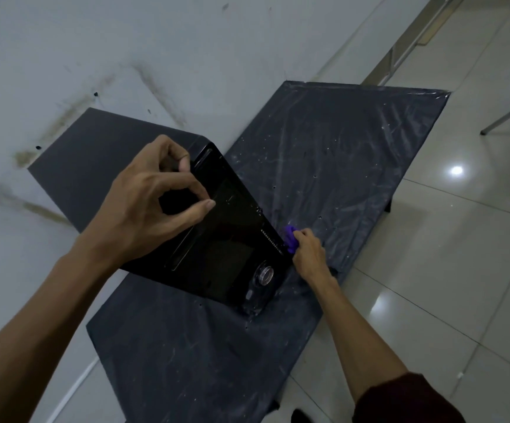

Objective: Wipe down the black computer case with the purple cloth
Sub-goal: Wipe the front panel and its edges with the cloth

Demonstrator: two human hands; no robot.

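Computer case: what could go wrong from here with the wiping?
The left hand grips the glossy black computer case with bare fingers, which may leave fresh smudges. The purple cloth, bunched small in the right hand, works beside the vent slots and might snag. The case could slide on the plastic-covered table.

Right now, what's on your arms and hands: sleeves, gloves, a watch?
The left hand and right hand are bare: no gloves or watch show. A dark maroon sleeve covers the right arm near the elbow; the left forearm shows none.
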